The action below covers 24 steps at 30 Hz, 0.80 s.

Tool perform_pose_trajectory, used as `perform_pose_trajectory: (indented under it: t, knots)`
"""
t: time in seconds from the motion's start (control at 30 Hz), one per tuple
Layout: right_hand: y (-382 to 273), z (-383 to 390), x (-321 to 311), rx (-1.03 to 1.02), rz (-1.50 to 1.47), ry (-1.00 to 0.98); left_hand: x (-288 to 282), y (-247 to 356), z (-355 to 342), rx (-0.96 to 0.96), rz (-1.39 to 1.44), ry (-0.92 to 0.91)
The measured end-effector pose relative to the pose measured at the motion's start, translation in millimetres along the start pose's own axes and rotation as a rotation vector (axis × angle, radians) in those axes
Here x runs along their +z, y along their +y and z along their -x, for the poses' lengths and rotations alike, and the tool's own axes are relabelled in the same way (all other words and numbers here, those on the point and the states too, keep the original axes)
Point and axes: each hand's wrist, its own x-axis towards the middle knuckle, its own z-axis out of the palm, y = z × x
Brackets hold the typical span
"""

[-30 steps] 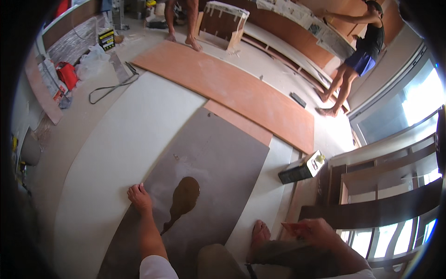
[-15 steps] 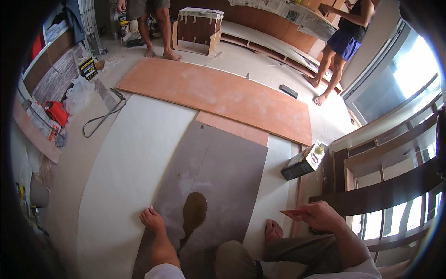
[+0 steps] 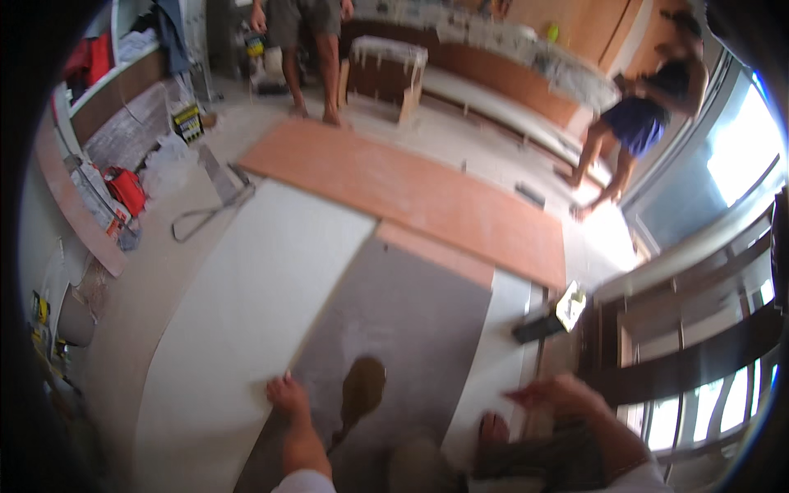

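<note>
A dark grey sheet (image 3: 419,320) lies in front of me, with a puddle of brown, glue-like liquid (image 3: 363,389) on it. Its tail runs back toward my knee. At the sheet's left edge is my left hand (image 3: 288,396), fingers curled and closed on that edge, though blur softens them. My right hand (image 3: 567,396) hovers over my right leg, right of the sheet. Closed in it is a thin, flat reddish spreader (image 3: 516,398), its tip pointing left toward the puddle. My bare foot (image 3: 494,427) shows just below the spreader.
Under the grey sheet lies a large pale sheet (image 3: 238,304). An orange-brown wooden panel (image 3: 411,197) crosses beyond it. A metal can (image 3: 549,316) stands at right, beside a dark wooden frame (image 3: 682,361). Two people stand farther back, one left (image 3: 311,57), one right (image 3: 641,107).
The whole view has shifted and blurred, so everything sits slightly lower and to the right. Both hands keep about the same places over the sheet and leg. The person at right has lowered their arms.
</note>
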Motion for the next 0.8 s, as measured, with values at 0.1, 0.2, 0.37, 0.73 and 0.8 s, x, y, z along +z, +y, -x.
perform_pose_trajectory:
  t: [0.1, 0.2, 0.37, 0.73, 0.8]
  knots:
    - [0.8, 5.2, 13.5, 0.029, 0.165, -0.06, -16.2, 5.0, 7.8, -0.152, 0.024, -0.198]
    - [-11.3, -0.6, 0.7, 0.071, 0.079, -0.109, -15.6, 8.8, -1.8, -0.142, 0.035, -0.225]
    - [-19.9, -11.0, -3.1, 0.025, 0.069, -0.125, -14.8, 7.1, -4.8, -0.159, -0.003, -0.203]
    - [-49.2, 5.5, -11.9, 0.019, 0.132, -0.186, -18.0, 9.0, -1.9, -0.165, -0.012, -0.213]
    - [-48.8, 2.8, -13.0, 0.057, 0.146, -0.2, -20.3, 9.3, -2.9, -0.142, 0.004, -0.197]
